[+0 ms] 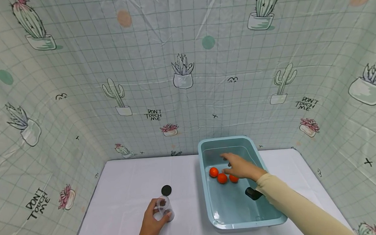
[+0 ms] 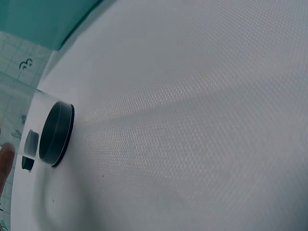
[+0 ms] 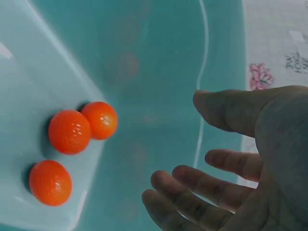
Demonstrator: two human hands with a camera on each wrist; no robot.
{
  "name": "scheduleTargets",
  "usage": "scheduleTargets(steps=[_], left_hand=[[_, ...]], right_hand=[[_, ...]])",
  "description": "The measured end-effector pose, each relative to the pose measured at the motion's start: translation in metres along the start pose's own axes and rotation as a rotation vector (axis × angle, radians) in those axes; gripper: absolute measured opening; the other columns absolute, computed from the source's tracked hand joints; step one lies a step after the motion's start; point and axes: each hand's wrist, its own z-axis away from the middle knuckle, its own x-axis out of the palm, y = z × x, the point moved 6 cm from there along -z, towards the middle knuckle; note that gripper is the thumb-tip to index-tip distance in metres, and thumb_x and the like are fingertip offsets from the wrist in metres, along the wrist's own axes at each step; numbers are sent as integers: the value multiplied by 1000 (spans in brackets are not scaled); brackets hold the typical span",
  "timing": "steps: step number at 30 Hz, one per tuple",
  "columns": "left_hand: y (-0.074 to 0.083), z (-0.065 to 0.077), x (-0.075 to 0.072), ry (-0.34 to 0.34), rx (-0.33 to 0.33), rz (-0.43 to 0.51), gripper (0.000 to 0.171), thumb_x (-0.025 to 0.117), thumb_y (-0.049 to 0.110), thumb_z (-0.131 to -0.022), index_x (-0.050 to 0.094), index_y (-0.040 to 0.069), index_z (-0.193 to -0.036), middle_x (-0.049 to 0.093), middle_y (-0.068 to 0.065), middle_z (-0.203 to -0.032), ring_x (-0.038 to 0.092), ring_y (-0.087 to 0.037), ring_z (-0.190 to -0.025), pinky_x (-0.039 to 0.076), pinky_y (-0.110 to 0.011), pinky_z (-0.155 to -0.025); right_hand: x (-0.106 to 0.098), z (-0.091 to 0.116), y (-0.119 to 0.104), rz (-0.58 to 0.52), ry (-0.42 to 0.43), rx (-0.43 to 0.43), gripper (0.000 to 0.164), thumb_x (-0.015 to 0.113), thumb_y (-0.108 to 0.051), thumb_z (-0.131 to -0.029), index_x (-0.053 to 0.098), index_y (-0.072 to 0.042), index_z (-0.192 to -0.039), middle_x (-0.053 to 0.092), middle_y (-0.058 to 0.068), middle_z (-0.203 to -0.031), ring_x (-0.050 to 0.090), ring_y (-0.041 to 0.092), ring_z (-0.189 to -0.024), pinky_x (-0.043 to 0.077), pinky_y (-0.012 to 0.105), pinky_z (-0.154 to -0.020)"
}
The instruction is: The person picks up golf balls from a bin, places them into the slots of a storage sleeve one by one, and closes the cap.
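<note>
My left hand [image 1: 152, 220] grips a clear plastic cylinder [image 1: 163, 203], thumb on one side and fingers on the other. In the left wrist view the cylinder's dark round base [image 2: 57, 134] stands at the white tabletop, with one fingertip [image 2: 6, 159] against the clear wall. Just beyond it lies a round black lid [image 1: 166, 190]. Over the light blue basin [image 1: 211, 203], my right hand [image 1: 239, 166] hangs with fingers and thumb apart, holding nothing. Three orange balls lie on the basin floor near it: one ball [image 3: 70, 132], a second [image 3: 99, 120] touching it, and a third [image 3: 50, 183].
The white table [image 1: 125, 189] carries the basin on its right half. A patterned cloth [image 1: 188, 131] hangs behind the table and along both sides. The basin's rim [image 1: 224, 139] reaches close to the back cloth. A black device [image 1: 253, 193] sits by the right sleeve's cuff.
</note>
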Motion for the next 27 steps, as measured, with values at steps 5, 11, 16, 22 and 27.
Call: scheduleTargets(steps=[5,11,16,22,27], left_hand=[[0,0,1,-16,-29,17,50,90,11,-82,62,6,-124,67,-7,-123,62,-22,-117,56,-29,-99],[1,0,0,-21,-52,12,51,90,10,-82,62,6,-124,68,-7,-124,62,-24,-119,57,-30,-100],[1,1,0,-23,-58,14,50,90,10,-82,62,5,-124,68,-8,-125,62,-27,-120,57,-31,-101],[1,1,0,-24,-69,26,51,90,10,-82,62,5,-125,68,-8,-125,62,-30,-121,56,-32,-102],[1,1,1,-29,-83,27,51,90,11,-83,62,5,-126,68,-8,-126,62,-32,-122,56,-33,-103]], right_hand=[[7,-12,8,-31,-5,51,58,76,-4,-93,52,13,-143,62,34,-134,63,44,-117,57,56,-99],[17,-22,18,-84,-24,141,56,76,0,-92,53,13,-141,62,33,-131,63,43,-113,57,56,-99],[24,-28,26,-89,-26,192,54,76,1,-91,54,13,-139,63,32,-127,63,42,-112,57,56,-100],[30,-35,34,-97,-40,228,52,75,0,-92,55,13,-138,63,32,-127,63,41,-111,58,54,-100],[34,-39,39,-101,-42,259,50,75,1,-91,56,12,-136,64,29,-124,63,38,-107,59,52,-98]])
